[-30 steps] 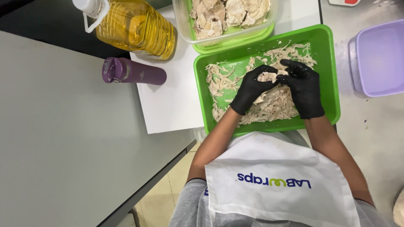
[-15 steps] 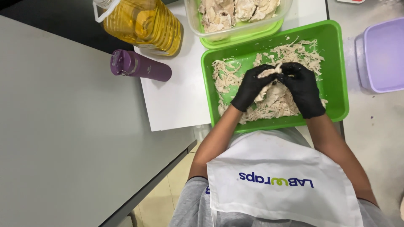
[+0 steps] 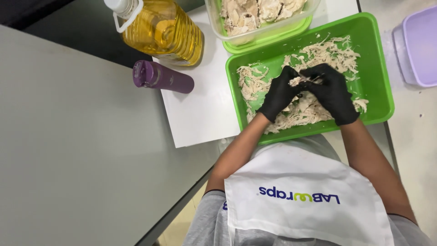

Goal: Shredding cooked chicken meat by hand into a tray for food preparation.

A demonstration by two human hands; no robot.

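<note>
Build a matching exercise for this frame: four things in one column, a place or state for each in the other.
Things:
1. oil bottle
2. purple flask
3. green tray
4. clear tub

Places or states:
A. holds shredded meat
B. lies on its side
C. filled with yellow liquid
D. holds whole meat pieces

Pairs: 1-C, 2-B, 3-A, 4-D

Black gloves on left hand (image 3: 278, 94) and right hand (image 3: 333, 93); grey short sleeves; white apron (image 3: 305, 200) (blue-and-green lettering).
</note>
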